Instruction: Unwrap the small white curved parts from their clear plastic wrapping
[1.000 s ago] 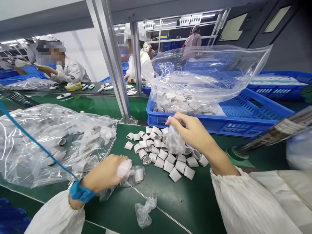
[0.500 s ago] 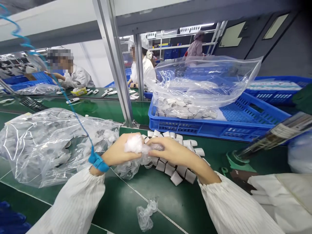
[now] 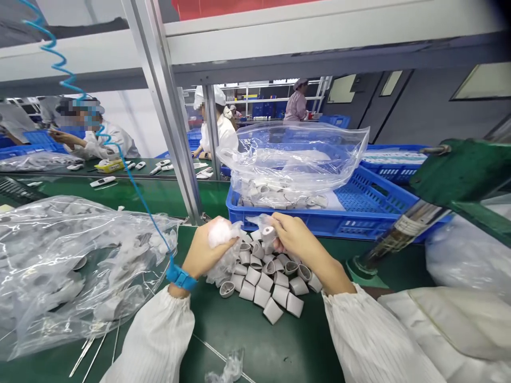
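A green worktop (image 3: 279,346) fills the lower frame, a metal post (image 3: 167,117) and blue slotted crate (image 3: 287,218) behind it. Smooth grey oval-mouthed sleeves (image 3: 261,295) lie heaped at centre, right of a glossy clear bag (image 3: 40,255). Over the heap's far side, the left hand (image 3: 202,250) curls closed round a fluffy white wad (image 3: 219,232) and crinkled film (image 3: 225,263), while the right hand (image 3: 295,234) pinches a small pale piece (image 3: 269,232).

One camera, worn on the person's head, faces forward and down over the green table (image 3: 279,348), near enough that the left hand (image 3: 203,251) and right hand (image 3: 296,238) sit mid-view (both sleeves (image 3: 159,332) enter low), reaching to the far grey wall (image 3: 419,119).
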{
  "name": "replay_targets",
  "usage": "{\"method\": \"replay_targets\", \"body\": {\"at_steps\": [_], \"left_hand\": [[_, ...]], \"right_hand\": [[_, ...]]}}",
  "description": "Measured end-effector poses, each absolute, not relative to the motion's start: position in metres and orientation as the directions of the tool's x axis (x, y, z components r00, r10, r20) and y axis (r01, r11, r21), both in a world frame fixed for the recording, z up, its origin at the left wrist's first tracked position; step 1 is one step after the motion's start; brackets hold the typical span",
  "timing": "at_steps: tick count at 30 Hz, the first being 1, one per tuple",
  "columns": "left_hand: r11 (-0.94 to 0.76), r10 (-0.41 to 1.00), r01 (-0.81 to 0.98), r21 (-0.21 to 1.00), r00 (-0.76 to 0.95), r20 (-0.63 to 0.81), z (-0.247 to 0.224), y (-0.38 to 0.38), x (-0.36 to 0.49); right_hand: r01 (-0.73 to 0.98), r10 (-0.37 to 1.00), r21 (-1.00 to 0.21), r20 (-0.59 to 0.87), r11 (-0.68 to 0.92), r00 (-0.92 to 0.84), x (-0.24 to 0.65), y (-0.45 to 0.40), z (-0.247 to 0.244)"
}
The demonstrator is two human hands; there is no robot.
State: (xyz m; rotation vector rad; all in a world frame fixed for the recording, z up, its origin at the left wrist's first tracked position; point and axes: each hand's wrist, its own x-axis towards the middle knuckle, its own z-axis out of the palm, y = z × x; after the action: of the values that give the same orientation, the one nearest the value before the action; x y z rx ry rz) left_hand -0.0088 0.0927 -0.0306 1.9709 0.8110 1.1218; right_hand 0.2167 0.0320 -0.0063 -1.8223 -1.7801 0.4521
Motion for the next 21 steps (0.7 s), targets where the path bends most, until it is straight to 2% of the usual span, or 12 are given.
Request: {"method": "replay_targets", "body": {"at_steps": [4, 9, 14, 21], "left_hand": [[-0.54, 0.821, 0.176, 0.823, 0.327, 0.469, -0.048, 0.095, -0.019], [-0.573, 0.8, 0.185, 0.798, 0.34, 0.495, -0.055, 0.095, -0.022], [-0.633, 0.74, 0.196, 0.749, 0.438, 0.511, -0.05, 0.084, -0.012], [-0.708, 0.635, 0.144, 0.692, 0.559, 0.533, -0.04, 0.069, 0.005]], "right_hand": [[0.851, 0.997, -0.525, 0.076, 0.016, 0.028, 0.223, 0.029, -0.002], [0.853, 1.0, -0.521, 0.01, -0.015, 0.023, 0.226, 0.031, 0.002], [0.815, 0.999, -0.579, -0.029, -0.028, 0.014, 0.223, 0.026, 0.011], [0.651, 0.978, -0.748, -0.012, 0.128, -0.206, 0.201, 0.016, 0.017]]}}
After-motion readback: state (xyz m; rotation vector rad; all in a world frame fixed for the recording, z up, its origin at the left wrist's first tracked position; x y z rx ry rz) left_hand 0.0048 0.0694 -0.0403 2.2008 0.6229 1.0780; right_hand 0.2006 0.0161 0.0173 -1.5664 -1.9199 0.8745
